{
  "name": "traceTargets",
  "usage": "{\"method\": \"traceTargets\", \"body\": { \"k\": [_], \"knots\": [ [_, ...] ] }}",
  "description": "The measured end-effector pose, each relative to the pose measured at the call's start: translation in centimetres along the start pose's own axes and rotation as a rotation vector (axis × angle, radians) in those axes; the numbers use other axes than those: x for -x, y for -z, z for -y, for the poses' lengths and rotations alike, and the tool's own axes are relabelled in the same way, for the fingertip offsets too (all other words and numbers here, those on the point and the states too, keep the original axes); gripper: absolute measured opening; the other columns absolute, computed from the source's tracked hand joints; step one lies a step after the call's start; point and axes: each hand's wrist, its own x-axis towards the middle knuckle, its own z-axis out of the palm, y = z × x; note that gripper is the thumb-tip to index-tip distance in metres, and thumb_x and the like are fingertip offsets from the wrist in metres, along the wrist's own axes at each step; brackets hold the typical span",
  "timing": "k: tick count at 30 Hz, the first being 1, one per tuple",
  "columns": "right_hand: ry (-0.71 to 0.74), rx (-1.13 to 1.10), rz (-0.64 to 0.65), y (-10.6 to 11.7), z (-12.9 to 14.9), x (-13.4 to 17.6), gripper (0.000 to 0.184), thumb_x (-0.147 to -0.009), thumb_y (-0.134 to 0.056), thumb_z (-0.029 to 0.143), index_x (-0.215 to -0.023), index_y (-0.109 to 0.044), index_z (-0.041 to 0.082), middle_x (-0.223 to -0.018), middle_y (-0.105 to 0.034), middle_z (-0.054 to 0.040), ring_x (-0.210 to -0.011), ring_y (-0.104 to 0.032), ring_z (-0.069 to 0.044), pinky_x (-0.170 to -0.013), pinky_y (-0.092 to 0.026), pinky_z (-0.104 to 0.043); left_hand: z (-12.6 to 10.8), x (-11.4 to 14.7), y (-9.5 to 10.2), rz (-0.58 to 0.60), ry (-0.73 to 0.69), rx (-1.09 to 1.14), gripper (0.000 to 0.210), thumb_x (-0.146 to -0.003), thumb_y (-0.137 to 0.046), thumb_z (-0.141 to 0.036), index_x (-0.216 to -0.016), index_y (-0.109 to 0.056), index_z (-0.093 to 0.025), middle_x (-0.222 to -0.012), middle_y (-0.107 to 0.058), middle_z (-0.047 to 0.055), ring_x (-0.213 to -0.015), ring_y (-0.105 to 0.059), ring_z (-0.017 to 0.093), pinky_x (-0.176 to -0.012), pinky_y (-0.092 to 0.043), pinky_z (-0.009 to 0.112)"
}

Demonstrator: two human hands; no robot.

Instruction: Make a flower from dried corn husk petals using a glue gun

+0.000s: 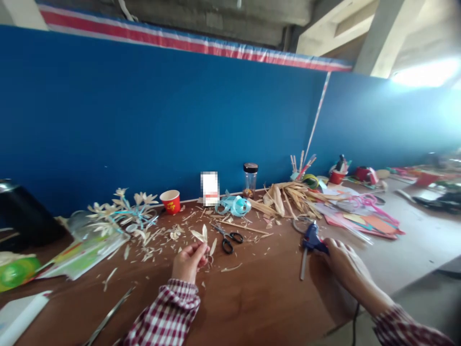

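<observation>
Between the thumb and fingers of my left hand [188,262] are pale, dried husk petals [200,235], pinched at their base and pointing up. My right hand [347,266] is closed around the handle of a blue glue gun [311,238] over the right side of the table; a grey bar hangs below the gun. Black-handled scissors [228,241] lie just beyond my left hand, with their blades slightly apart. Scattered husk scraps [151,247] surround that hand. Farther left, finished-looking husk flowers [124,211] with light-blue stems lie in a bunch.
A red paper cup [170,202], a lidded clear jar [250,181] and light-blue ribbon [236,205] stand along the blue partition [144,110]. Dried husks [284,197] and coloured paper [374,225] are piled right. A long metal tool [110,315] lies front left, near a dark bottle [27,216].
</observation>
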Motion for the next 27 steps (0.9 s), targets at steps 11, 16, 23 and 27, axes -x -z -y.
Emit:
{"method": "traceTargets", "body": {
  "k": [11, 16, 23, 27],
  "knots": [
    [0.007, -0.365, -0.225, 2.4, 1.5, -0.9, 0.034, -0.085, -0.037, 0.040, -0.107, -0.051, 0.019, -0.095, -0.061, -0.0167, -0.081, -0.059, -0.031, -0.068, -0.044, -0.041, -0.7, 0.2, -0.1, 0.077, 0.045, 0.132, 0.033, -0.050, -0.078, -0.040, -0.065, -0.066, -0.014, -0.057, -0.064, 0.000, -0.040, -0.048, 0.006, -0.042, -0.041, 0.019],
    [-0.219, -0.881, -0.101, 3.5, 3.5, -1.3, 0.034, -0.081, -0.047, 0.049, -0.100, -0.050, 0.021, -0.070, -0.060, -0.0050, -0.061, -0.057, -0.021, -0.056, -0.045, -0.033, -0.6, 0.2, 0.0, 0.075, 0.064, 0.149, 0.036, -0.047, -0.079, -0.040, -0.066, -0.065, -0.013, -0.055, -0.064, 0.000, -0.039, -0.047, 0.005, -0.041, -0.039, 0.017],
    [-0.412, -1.404, -0.040, 7.1, 4.3, -0.1, 0.037, -0.074, -0.061, 0.053, -0.068, -0.051, 0.018, -0.062, -0.052, 0.0011, -0.051, -0.048, -0.010, -0.048, -0.044, -0.022, 0.4, -0.5, 0.3, 0.068, 0.083, 0.079, 0.035, -0.054, -0.077, -0.040, -0.075, -0.067, -0.013, -0.055, -0.063, 0.000, -0.042, -0.051, 0.007, -0.045, -0.044, 0.019],
    [-0.573, -1.434, -0.008, 8.3, 2.2, 0.7, 0.039, -0.069, -0.065, 0.055, -0.080, -0.056, 0.019, -0.064, -0.057, -0.0008, -0.052, -0.053, -0.012, -0.046, -0.047, -0.023, 0.8, -1.1, 0.7, 0.077, 0.114, 0.086, 0.021, -0.060, -0.076, -0.030, -0.075, -0.067, -0.018, -0.059, -0.065, -0.001, -0.047, -0.054, 0.008, -0.048, -0.044, 0.021]
  ]
}}
